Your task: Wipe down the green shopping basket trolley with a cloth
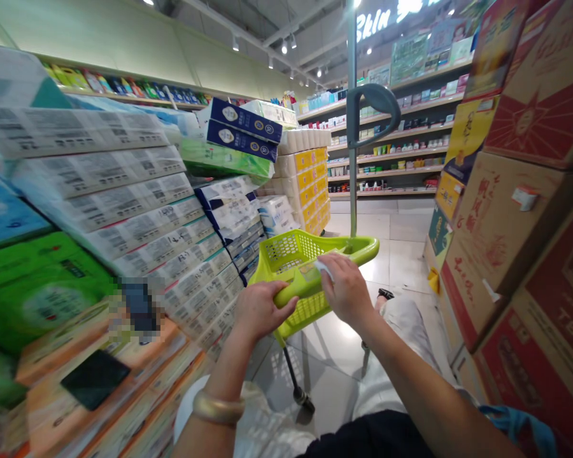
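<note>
A lime green wheeled shopping basket (296, 254) stands on the shop floor in front of me, its tall grey pull handle (368, 105) rising behind it. My left hand (260, 310) is closed around the basket's near rim. My right hand (346, 289) presses a small white cloth or tissue (323, 268) against the rim further right, fingers curled over it. A gold bangle (218, 407) sits on my left wrist.
Stacked packs of tissue and paper goods (138, 210) crowd the left side. A dark phone (94, 378) lies on an orange pack. Red and brown cartons (520, 210) tower on the right. Tiled aisle floor (401, 254) runs ahead to stocked shelves (396, 146).
</note>
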Available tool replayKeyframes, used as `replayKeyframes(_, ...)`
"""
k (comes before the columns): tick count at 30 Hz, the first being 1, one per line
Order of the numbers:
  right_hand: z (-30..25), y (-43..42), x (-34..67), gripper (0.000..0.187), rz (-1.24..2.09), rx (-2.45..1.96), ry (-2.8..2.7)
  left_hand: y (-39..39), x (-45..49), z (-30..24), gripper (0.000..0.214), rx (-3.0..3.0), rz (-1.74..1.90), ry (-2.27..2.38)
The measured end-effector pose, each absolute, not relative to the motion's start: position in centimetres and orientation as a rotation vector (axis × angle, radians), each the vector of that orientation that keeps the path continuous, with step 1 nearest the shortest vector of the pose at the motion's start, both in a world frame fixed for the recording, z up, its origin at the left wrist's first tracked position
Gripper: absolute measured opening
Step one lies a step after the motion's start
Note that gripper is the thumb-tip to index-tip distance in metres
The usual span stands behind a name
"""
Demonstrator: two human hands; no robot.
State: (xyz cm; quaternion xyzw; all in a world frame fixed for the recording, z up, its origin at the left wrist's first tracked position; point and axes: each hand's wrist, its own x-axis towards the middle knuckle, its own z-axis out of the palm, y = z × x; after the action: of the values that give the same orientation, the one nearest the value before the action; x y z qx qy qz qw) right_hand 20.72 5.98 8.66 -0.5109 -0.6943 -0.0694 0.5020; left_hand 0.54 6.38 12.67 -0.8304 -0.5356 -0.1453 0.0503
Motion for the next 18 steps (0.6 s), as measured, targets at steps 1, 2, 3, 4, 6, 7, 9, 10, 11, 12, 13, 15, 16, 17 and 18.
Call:
replayKeyframes(1,8.6,6.3,21.4,0.033,-0.177,-1.260,-1.642,6.3,0.5,12.7,0.040,-2.527,-0.447,-1.635)
replayKeyframes(2,8.5,6.5,21.9,0.034,-0.184,-1.282,-1.611,6.3,0.5,12.7,0.040,-2.525,-0.448,-1.637)
replayKeyframes(3,8.4,6.6,22.1,0.034,-0.189,-1.296,-1.590,6.3,0.5,12.7,0.039,-2.522,-0.448,-1.636)
replayKeyframes(4,8.4,6.5,21.9,0.035,-0.192,-1.303,-1.582,6.3,0.6,12.7,0.040,-2.517,-0.447,-1.634)
replayKeyframes(6,8.4,6.1,20.6,0.035,-0.189,-1.283,-1.613,6.3,0.6,12.6,0.040,-2.508,-0.440,-1.625)
replayKeyframes(7,8.4,5.8,19.7,0.034,-0.181,-1.254,-1.653,6.3,0.6,12.6,0.040,-2.506,-0.433,-1.618)
replayKeyframes(9,8.5,5.1,17.9,0.034,-0.161,-1.174,-1.746,6.3,0.5,12.6,0.039,-2.505,-0.417,-1.599)
replayKeyframes(10,8.6,4.9,17.3,0.034,-0.152,-1.138,-1.784,6.3,0.5,12.6,0.038,-2.504,-0.412,-1.592)
replayKeyframes(11,8.6,4.8,16.9,0.034,-0.143,-1.112,-1.810,6.3,0.4,12.6,0.038,-2.504,-0.409,-1.587)
replayKeyframes(12,8.7,4.8,16.9,0.034,-0.139,-1.103,-1.820,6.3,0.3,12.6,0.038,-2.505,-0.409,-1.587)
replayKeyframes(13,8.7,5.0,17.1,0.034,-0.137,-1.109,-1.816,6.3,0.2,12.6,0.038,-2.505,-0.412,-1.592)
replayKeyframes(15,8.8,5.8,18.3,0.033,-0.141,-1.159,-1.771,6.3,0.1,12.6,0.039,-2.508,-0.418,-1.605)
replayKeyframes(16,8.8,6.3,19.1,0.033,-0.145,-1.195,-1.734,6.3,0.1,12.6,0.039,-2.508,-0.420,-1.612)
replayKeyframes(17,8.9,6.7,19.8,0.032,-0.150,-1.231,-1.694,6.3,0.1,12.6,0.040,-2.507,-0.420,-1.617)
replayKeyframes(18,9.0,7.1,20.3,0.032,-0.154,-1.263,-1.658,6.3,0.2,12.6,0.040,-2.503,-0.420,-1.622)
